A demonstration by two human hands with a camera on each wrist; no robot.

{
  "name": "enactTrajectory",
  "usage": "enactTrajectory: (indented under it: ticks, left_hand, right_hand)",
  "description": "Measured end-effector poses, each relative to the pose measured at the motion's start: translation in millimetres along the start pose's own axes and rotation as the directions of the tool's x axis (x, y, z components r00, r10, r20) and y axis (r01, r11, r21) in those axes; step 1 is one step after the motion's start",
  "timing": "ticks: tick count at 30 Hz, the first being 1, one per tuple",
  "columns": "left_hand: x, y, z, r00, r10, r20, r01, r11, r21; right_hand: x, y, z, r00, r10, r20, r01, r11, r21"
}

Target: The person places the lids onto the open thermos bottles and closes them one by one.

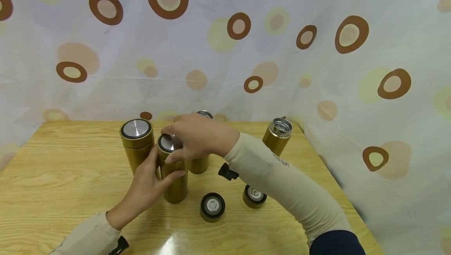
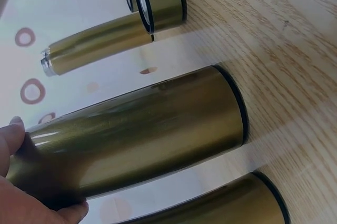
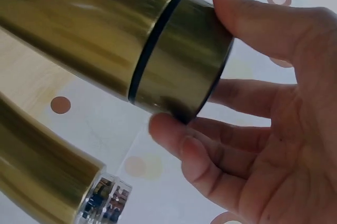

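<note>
A gold vacuum flask [image 1: 176,186] stands upright on the table, its silver-topped lid [image 3: 184,58] seated on the body with a dark ring at the seam. My left hand [image 1: 141,186] grips the flask's body from the left, thumb across the front. From above, my right hand [image 1: 199,135] holds the lid, thumb on one side and fingers around the other, as the right wrist view shows. Just left of it is a second lidded flask [image 1: 135,141], close to the left fingers. Behind the right hand stands a lidless flask [image 1: 199,165], partly hidden.
Another lidless flask [image 1: 276,141] with a bare steel neck stands at the back right, below it partly covered by the right sleeve. Two removed lids, one lid [image 1: 212,207] in front and another lid [image 1: 254,197] beside the right forearm, lie underside up. A patterned curtain [image 1: 211,59] hangs behind the wooden table [image 1: 63,176].
</note>
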State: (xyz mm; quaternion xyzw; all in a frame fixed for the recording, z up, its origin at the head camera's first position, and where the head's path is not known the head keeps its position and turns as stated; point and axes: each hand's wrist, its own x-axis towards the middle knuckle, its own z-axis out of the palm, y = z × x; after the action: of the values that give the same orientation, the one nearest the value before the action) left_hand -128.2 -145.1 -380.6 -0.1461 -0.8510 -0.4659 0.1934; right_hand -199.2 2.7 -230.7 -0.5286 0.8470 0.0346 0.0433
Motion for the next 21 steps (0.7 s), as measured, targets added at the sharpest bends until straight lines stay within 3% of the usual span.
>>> enactTrajectory:
  ticks: [6, 16, 21]
  left_hand:
    - [-1.5, 1.2, 1.3, 1.0, -0.013, -0.013, 0.013, 1.0, 0.025]
    - [-2.0, -1.0, 0.0, 1.0, 0.002, -0.002, -0.002, 1.0, -0.006]
    - [-3.5, -0.4, 2.7, 1.0, 0.005, -0.013, -0.005, 1.0, -0.02]
  right_hand:
    - [-0.2, 0, 5, 0.998, 0.03, -0.057, -0.029, 0.999, 0.013]
    - [-7.4, 4, 7, 0.996, 0.073, -0.045, -0.069, 0.994, 0.083]
    - [-25.9, 18, 4, 0.988, 0.081, -0.129, -0.058, 0.983, 0.172]
